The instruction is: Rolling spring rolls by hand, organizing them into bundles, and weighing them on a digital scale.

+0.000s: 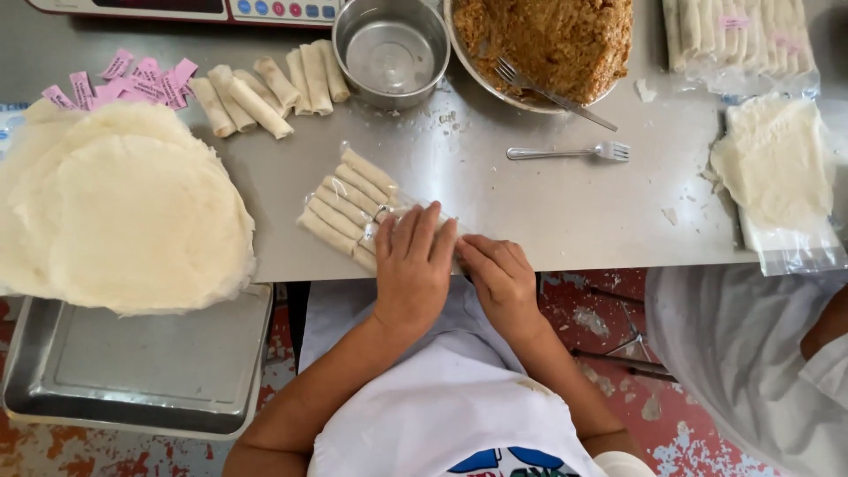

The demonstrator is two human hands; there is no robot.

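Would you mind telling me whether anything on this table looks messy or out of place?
Yes, slightly. Pale crumbs and torn wrapper scraps lie scattered on the steel table, mostly near the empty metal bowl. The stack of round wrappers overhangs the table's front edge. Both hands, left hand and right hand, press the bagged rolls.

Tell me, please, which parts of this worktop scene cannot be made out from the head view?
- Open end of the clear bag of rolls: covered by the left hand and right hand.
- Weighing scale: cut off by the top edge.
- Bowl of filling: far rim beyond the top edge.
- Pink slips: print too small.
- Neighbouring person: cropped at the right edge.
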